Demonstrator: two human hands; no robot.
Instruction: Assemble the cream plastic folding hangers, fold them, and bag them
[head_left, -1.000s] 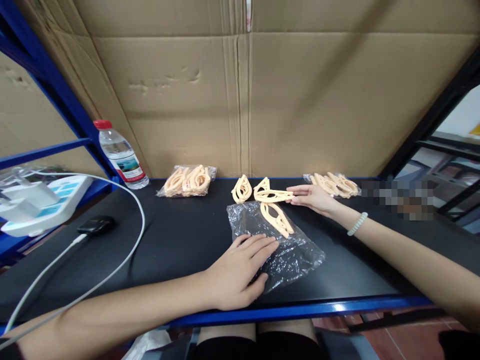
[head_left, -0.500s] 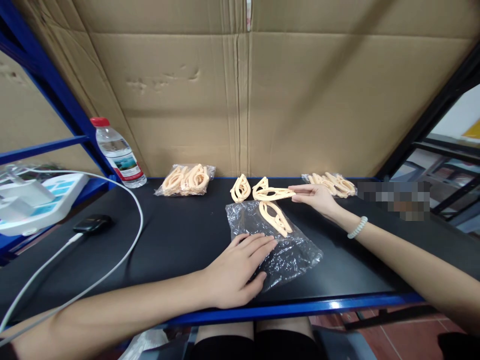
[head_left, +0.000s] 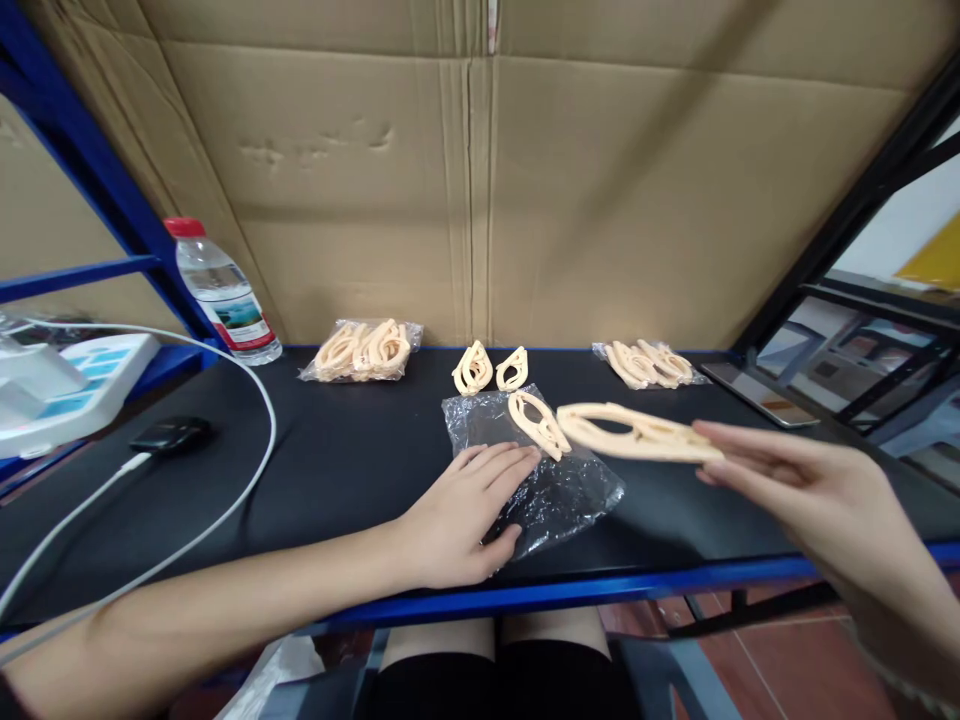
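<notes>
A beige plastic folding hanger is pinched at its narrow end by the fingers of my right hand, raised over the right of the table. My left hand lies flat, fingers stretched, on a clear plastic bag. Another folded hanger rests at the upper part of this bag, just beyond my left fingertips; I cannot tell whether it is inside or on top. Behind the bag, close to the cardboard, are a beige hanger on the left and a single hanger beside it.
Bagged hangers lie at the back left and back right. A water bottle stands at the left, near a white power strip and a black charger with a white cable. A flat tablet-like device lies right. Cardboard walls the back.
My right hand has picked up one hanger from the back row and carried it right and toward me. The left hand stays on the bag. The view has shifted slightly.
</notes>
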